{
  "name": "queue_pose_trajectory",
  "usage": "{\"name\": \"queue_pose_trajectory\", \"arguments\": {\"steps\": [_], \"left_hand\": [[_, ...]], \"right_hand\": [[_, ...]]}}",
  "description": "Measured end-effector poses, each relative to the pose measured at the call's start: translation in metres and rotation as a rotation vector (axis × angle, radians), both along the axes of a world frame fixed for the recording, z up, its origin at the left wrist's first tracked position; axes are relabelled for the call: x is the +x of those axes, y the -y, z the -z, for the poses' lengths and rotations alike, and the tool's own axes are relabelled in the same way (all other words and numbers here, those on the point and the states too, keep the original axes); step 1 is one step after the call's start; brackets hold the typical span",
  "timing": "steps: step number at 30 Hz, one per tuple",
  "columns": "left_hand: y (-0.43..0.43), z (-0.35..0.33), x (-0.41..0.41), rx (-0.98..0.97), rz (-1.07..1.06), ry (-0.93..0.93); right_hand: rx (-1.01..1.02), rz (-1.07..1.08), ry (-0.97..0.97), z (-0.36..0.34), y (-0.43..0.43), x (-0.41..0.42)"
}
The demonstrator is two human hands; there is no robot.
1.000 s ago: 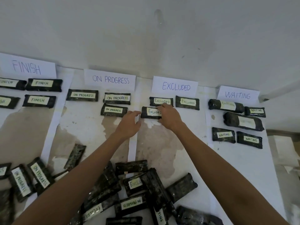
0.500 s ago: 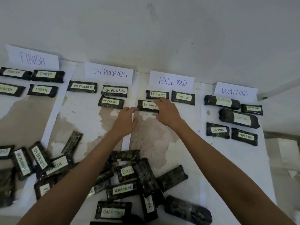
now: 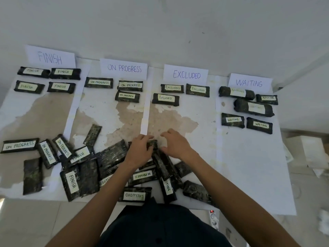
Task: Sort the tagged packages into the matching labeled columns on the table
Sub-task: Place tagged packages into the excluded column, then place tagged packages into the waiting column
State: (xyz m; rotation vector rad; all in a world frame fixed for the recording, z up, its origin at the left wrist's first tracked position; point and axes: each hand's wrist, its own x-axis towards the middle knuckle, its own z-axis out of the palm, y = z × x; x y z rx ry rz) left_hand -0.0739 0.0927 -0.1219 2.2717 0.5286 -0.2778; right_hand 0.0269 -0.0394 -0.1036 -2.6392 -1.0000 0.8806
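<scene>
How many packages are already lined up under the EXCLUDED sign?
3. Two sit side by side just below the EXCLUDED sign: the left package and the right package. A third package lies below the left one. More EXCLUDED-tagged ones remain unsorted in the near pile.

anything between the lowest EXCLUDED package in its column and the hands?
Nothing. In the head view, only bare stained table surface separates that EXCLUDED package from the left hand and right hand.
</scene>
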Motion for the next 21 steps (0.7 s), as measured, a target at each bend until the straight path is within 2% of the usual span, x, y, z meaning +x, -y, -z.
{"name": "queue_pose_trajectory", "arguments": {"steps": [4,6,13,16,21], "left_hand": [[0.001,0.0,-0.018,-0.019,-0.01,-0.017],[0.001,0.0,-0.025,-0.025,-0.004,-0.013],[0.002,-0.007,-0.035,-0.124,-0.011,-0.056],[0.008,-0.011,-0.033,-0.234,-0.068,-0.085],[0.02,-0.017,-0.022,-0.418,-0.18,-0.105]], "right_hand": [[-0.314,-0.082,-0.007,0.011,0.001,-0.044],[-0.336,-0.078,0.0,0.017,0.004,-0.057],[-0.031,0.196,-0.175,0.007,0.03,-0.042],[0.126,0.37,-0.331,-0.002,0.047,-0.028],[0.269,0.476,-0.489,-0.011,0.063,-0.019]]}}
